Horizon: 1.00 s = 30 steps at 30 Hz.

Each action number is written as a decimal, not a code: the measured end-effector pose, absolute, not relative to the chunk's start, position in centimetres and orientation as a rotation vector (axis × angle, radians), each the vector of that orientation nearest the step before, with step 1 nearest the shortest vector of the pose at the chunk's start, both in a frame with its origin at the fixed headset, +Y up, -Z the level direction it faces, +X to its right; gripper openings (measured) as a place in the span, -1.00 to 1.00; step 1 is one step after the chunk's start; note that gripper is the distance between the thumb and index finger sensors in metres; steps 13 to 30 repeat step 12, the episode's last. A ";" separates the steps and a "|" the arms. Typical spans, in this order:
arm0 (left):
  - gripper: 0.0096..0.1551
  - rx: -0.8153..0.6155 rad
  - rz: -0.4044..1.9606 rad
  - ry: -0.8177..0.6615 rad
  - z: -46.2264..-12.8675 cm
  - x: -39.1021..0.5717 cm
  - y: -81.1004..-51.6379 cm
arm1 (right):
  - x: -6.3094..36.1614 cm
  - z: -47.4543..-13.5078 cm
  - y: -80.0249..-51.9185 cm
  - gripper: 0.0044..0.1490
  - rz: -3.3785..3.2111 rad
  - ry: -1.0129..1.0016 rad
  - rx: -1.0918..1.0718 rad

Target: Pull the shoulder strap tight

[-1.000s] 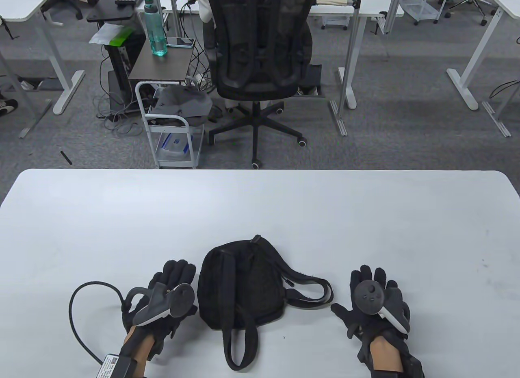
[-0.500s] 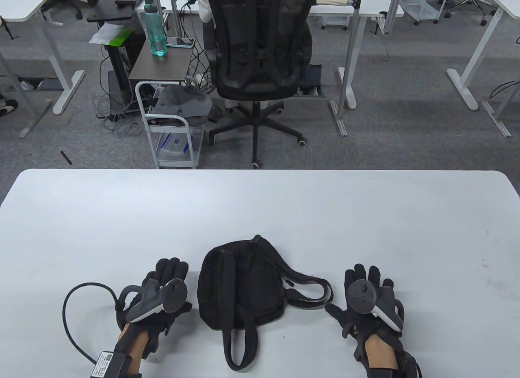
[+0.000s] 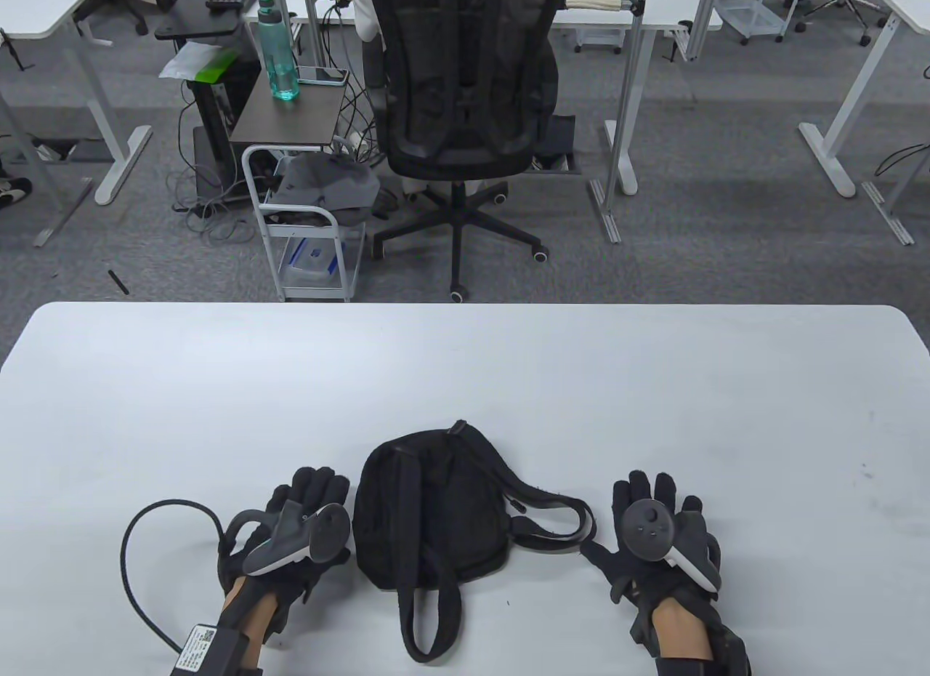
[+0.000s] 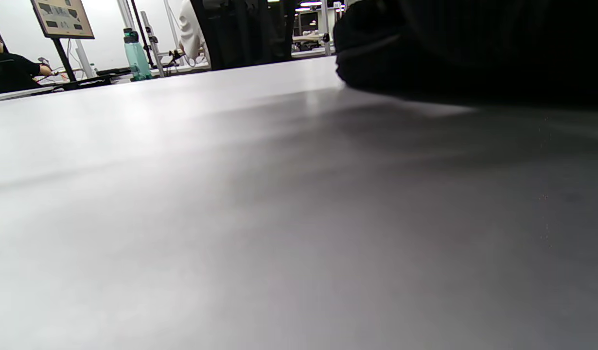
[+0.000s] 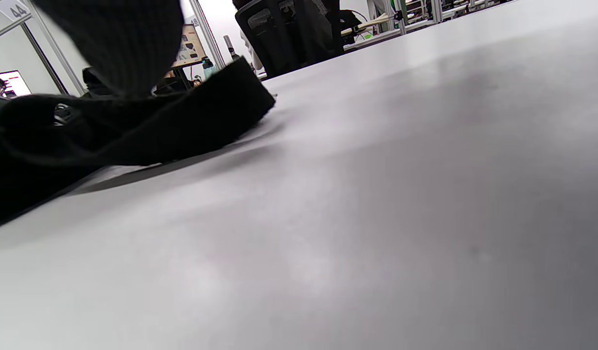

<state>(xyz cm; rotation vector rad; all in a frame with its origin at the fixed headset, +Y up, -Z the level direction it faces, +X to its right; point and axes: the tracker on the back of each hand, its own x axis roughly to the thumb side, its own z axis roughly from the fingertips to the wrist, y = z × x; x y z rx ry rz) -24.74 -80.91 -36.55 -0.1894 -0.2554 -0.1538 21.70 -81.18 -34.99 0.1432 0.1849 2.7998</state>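
Observation:
A small black backpack lies flat on the white table, near the front edge. One shoulder strap loops toward me. The other strap loops out to the right, and it also shows in the right wrist view. My left hand rests flat on the table just left of the backpack, holding nothing. My right hand rests flat on the table just right of the right strap loop, fingers spread, its thumb close to the strap. A gloved finger hangs above the strap.
A black cable loops on the table left of my left wrist. An office chair and a small cart stand on the floor beyond the table's far edge. A dark shape fills the left wrist view's top right.
My right hand has slid a little left toward the right strap. My left hand drifted left and came back beside the backpack. The backpack and straps have not moved.

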 end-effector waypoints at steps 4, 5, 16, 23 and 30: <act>0.23 -0.194 -0.153 -0.260 -36.4 -24.6 -81.0 | 21.4 -34.8 -81.0 0.25 2.801 0.176 0.166; 0.22 -0.193 -0.159 -0.260 -36.5 -24.6 -81.0 | 21.3 -34.8 -80.9 0.25 2.799 0.172 0.170; 0.21 -0.200 -0.166 -0.261 -36.4 -24.5 -81.2 | 21.2 -34.6 -80.6 0.25 2.787 0.157 0.184; 0.21 -0.200 -0.166 -0.261 -36.4 -24.5 -81.2 | 21.2 -34.6 -80.6 0.25 2.787 0.157 0.184; 0.21 -0.200 -0.166 -0.261 -36.4 -24.5 -81.2 | 21.2 -34.6 -80.6 0.25 2.787 0.157 0.184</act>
